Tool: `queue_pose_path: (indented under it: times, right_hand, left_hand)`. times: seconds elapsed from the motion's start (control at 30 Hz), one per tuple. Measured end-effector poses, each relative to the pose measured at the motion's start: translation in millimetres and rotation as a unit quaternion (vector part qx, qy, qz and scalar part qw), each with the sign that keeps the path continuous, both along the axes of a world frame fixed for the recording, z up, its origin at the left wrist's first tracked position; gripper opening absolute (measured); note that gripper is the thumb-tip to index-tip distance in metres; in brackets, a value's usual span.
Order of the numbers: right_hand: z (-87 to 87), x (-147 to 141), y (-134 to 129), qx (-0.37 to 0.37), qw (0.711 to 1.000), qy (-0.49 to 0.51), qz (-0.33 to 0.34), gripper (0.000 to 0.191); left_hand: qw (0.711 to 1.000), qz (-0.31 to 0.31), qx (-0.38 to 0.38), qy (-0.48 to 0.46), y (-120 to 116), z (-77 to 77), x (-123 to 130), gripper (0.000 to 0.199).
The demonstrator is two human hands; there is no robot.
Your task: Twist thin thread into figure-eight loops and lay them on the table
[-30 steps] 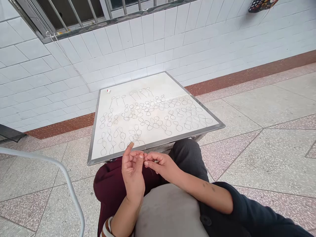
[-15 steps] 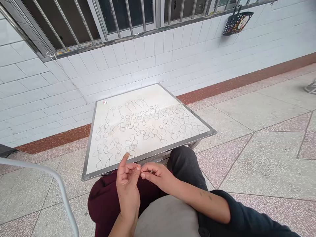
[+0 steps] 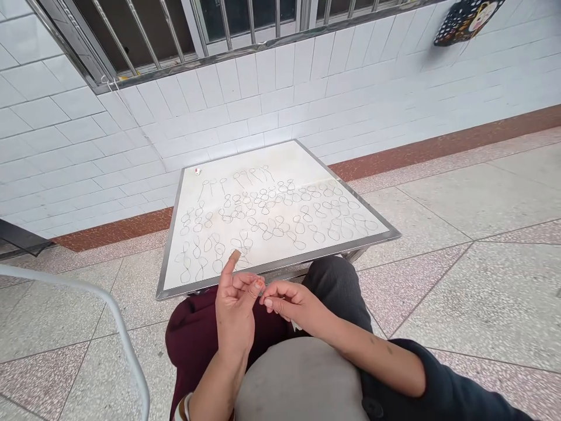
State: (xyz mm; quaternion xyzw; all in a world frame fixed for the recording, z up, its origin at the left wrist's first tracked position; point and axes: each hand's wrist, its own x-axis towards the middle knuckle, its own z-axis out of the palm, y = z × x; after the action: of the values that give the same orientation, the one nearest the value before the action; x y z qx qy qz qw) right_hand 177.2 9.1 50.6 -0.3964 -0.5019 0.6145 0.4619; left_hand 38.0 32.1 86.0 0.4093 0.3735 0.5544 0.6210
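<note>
My left hand (image 3: 237,301) is raised above my lap, thumb and fingers pinched together and one finger with a brown covering on its tip pointing up. Close against its fingertips, my right hand (image 3: 293,302) is also pinched. Whatever lies between the fingertips is too small to make out. Beyond my hands stands a white table (image 3: 245,216) with a grey metal edge. Many thin dark looped pieces, mostly figure-eight shapes (image 3: 299,240), lie spread over it. Several pieces with one loop and a long tail (image 3: 223,186) lie toward the back.
A small red and white object (image 3: 197,171) sits at the table's back left corner. A pale curved tube (image 3: 118,310) stands at the left. Behind the table is a tiled wall (image 3: 245,105) with a barred window; a dark patterned basket (image 3: 467,23) hangs at upper right.
The view has shifted, so the table appears slightly higher and further right. Both hands remain pinched close together, with the right fingertips slightly lower against the left.
</note>
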Motion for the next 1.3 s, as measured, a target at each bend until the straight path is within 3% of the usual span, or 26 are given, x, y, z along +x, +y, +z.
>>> queue_pose_path:
  times: [0.23,0.37,0.47,0.63,0.87,1.13,1.23,1.3]
  right_hand:
    - [1.6,0.2,1.4,0.032,0.999,-0.02,-0.025,0.027]
    - [1.5,-4.0,0.5,0.083,0.991,-0.066,-0.083,0.021]
    - [4.1,-7.2,-1.7,0.117,0.977,-0.117,-0.133,0.016]
    - [4.9,-9.5,-3.6,0.16,0.967,-0.127,-0.15,0.012]
    - [-10.3,-8.3,4.6,0.126,0.98,-0.061,-0.144,0.012]
    - [-25.2,-5.9,18.4,0.124,0.975,-0.056,-0.174,0.01]
    - [-32.1,7.1,37.9,0.111,0.971,-0.074,-0.199,0.014]
    - [-33.7,27.0,61.7,0.099,0.963,-0.103,-0.23,0.017]
  left_hand:
    - [0.999,0.014,0.016,0.033,-0.2,-2.7,-0.9,0.059]
    - [0.996,0.065,0.028,0.055,-3.3,-4.0,2.5,0.063]
    - [0.994,0.091,0.037,0.036,-5.7,-3.5,6.8,0.065]
    - [0.995,0.091,0.038,0.014,-5.7,-2.2,9.9,0.064]
    - [0.995,0.088,0.034,0.023,1.3,-4.8,12.8,0.065]
    - [0.997,0.062,0.02,0.037,18.9,-12.8,19.9,0.063]
    - [0.995,0.055,0.025,0.078,29.8,-21.1,17.4,0.066]
    - [0.993,0.027,0.026,0.109,36.6,-35.6,14.1,0.06]
